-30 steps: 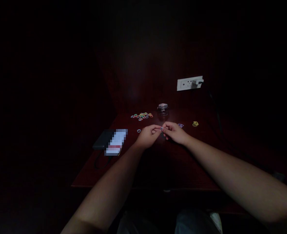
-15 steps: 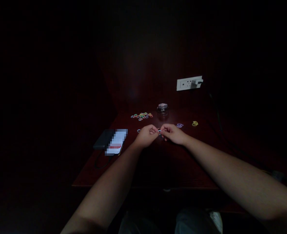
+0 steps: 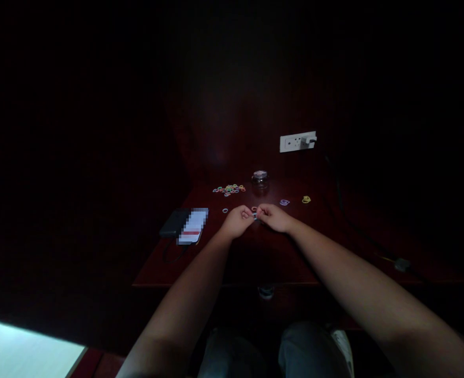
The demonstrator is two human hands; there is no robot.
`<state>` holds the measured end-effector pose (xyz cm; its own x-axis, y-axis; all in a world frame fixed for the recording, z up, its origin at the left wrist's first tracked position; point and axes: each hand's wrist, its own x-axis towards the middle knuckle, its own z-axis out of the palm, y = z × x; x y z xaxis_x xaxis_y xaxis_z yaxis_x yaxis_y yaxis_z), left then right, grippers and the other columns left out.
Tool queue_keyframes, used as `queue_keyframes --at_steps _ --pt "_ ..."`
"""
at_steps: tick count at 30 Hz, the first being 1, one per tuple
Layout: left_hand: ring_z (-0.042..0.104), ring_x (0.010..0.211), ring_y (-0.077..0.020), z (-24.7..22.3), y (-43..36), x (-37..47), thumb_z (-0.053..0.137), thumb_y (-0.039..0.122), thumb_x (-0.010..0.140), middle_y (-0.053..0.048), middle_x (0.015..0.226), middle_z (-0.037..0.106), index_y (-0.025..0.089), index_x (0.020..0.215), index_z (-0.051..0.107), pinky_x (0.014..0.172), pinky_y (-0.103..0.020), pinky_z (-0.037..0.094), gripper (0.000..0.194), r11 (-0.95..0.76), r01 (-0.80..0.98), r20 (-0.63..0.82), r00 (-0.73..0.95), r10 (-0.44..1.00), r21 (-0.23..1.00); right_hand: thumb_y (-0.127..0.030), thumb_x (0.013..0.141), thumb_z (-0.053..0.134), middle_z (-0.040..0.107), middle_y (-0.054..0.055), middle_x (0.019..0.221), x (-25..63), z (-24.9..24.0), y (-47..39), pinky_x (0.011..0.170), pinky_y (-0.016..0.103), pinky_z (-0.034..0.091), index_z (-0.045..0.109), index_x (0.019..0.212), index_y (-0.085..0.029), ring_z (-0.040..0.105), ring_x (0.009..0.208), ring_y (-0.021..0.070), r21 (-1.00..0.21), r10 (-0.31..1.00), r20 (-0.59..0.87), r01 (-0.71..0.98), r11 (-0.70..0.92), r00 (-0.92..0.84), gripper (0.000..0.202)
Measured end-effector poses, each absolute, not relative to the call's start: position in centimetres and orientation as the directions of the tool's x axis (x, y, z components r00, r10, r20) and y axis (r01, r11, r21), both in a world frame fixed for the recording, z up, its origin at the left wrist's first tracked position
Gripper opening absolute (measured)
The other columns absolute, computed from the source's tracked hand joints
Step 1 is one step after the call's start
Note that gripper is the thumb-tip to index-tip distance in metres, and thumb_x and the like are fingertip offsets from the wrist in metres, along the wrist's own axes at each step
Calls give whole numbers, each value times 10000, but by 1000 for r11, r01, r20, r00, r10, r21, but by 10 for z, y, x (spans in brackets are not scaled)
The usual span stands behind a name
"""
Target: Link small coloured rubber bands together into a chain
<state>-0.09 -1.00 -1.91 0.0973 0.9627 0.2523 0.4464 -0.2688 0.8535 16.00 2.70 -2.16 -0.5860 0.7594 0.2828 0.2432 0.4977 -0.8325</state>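
Note:
My left hand (image 3: pixel 238 221) and my right hand (image 3: pixel 274 217) meet over the middle of the dark red table. Fingers of both are pinched on a small light blue hair tie (image 3: pixel 255 216), mostly covered by the fingertips. Just behind it lies an orange hair tie (image 3: pixel 254 209). A single pale hair tie (image 3: pixel 225 210) rests left of my left hand. Beyond my right hand are a purple bunch of hair ties (image 3: pixel 284 202) and a yellow bunch of hair ties (image 3: pixel 306 199). Farther back, mixed colours form a pile of hair ties (image 3: pixel 229 189).
A clear lidded jar (image 3: pixel 260 178) stands at the back. On the left, a phone (image 3: pixel 193 227) with a blurred screen lies against a dark flat case (image 3: pixel 173 222) with a cable. A wall socket (image 3: pixel 298 142) holds a plug; its cord runs down the right side.
The camera view has tilted and shifted slightly, bringing a bright surface in at lower left. My hands stay together, and the orange hair tie behind them now shows more clearly.

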Motion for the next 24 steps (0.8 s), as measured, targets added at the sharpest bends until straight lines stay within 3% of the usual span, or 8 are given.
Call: queue_keyframes --at_steps 15,20,24 --pt "437 519 -60 -29 -27 5 575 132 662 42 570 493 140 696 551 516 -170 338 43 -273 432 333 -68 940 860 -298 736 472 436 -55 496 159 -32 27 516 222 328 448 634 -188 406 485 99 -855 833 323 239 460 -448 152" --pt "451 528 -68 -31 -21 2 580 135 666 35 575 504 136 697 547 526 -179 348 45 -279 411 344 -90 935 868 -224 733 462 521 -7 576 144 -36 28 610 247 371 436 595 -188 489 598 129 -839 867 353 292 460 -352 145" --pt "459 530 -73 -31 -20 1 582 131 665 32 574 512 136 687 536 538 -188 358 51 -281 388 345 -106 933 878 -260 757 469 529 -6 616 141 -41 25 624 259 374 473 636 -187 483 603 137 -813 854 405 300 500 -325 141"
